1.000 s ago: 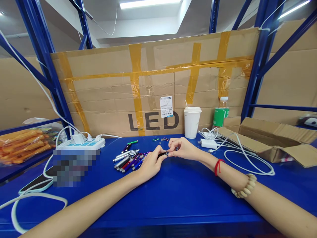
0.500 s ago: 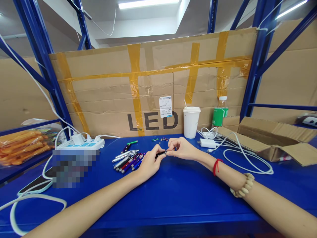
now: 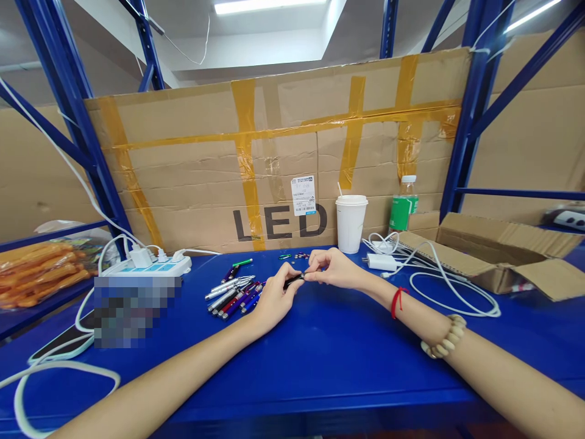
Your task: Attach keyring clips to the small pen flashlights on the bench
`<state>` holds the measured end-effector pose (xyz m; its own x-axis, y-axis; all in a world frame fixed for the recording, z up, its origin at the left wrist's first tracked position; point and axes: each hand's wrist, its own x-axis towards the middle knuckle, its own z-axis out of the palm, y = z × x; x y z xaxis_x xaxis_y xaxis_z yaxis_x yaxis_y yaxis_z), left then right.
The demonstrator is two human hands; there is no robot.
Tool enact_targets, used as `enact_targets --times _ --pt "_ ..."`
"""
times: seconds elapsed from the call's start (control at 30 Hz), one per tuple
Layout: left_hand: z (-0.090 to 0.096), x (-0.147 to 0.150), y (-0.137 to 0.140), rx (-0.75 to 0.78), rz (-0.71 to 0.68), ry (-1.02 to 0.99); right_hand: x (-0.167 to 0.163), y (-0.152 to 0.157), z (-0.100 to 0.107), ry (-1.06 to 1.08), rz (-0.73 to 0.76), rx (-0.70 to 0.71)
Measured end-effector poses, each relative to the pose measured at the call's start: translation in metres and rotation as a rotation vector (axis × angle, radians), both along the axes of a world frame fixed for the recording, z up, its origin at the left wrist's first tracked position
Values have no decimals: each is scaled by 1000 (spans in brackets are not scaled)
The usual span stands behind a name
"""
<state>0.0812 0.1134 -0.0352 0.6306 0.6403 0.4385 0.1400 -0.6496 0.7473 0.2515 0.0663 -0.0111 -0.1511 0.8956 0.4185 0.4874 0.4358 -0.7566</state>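
A slim black pen-shaped tube (image 3: 293, 280) is held just above the blue tabletop. Thumb and fingers of my left hand (image 3: 272, 300) are closed around its body, hiding part of it. My right hand (image 3: 337, 269) pinches at its right end; whatever small part sits between those fingertips is too small to make out. Left of my left hand lies a pile of pen-shaped metal tubes (image 3: 233, 297) in silver, red, purple and blue, with a green one (image 3: 242, 262) behind them. Beyond my hands are tiny shiny pieces, green (image 3: 284, 256) and reddish (image 3: 301, 255).
A white paper cup (image 3: 351, 224) with a straw and a green-labelled bottle (image 3: 404, 204) stand at the back. White cables (image 3: 450, 310) and an open cardboard box (image 3: 507, 253) occupy the right. At left are a power strip (image 3: 176, 266) and a phone (image 3: 64, 341).
The view has shifted slightly. Both hands stay together at the black tube, which shows a little more between the fingers than before.
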Motion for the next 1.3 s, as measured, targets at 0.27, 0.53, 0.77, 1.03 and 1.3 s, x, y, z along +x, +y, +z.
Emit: enact_targets --times 0.27,0.53,0.77,1.03,1.3 --pt "3 -1 -3 -39 -63 -28 8 4 -2 55 13 -102" --pt "7 -4 -7 143 -144 163 19 8 -7 -17 7 -285" --pt "0 -5 -4 267 -188 230 11 3 -9 -4 30 -308" --pt "1 -8 -6 378 -225 351 9 1 -9 -83 72 -291" --pt "0 -6 -4 389 -166 446 12 3 -10 -85 71 -233"
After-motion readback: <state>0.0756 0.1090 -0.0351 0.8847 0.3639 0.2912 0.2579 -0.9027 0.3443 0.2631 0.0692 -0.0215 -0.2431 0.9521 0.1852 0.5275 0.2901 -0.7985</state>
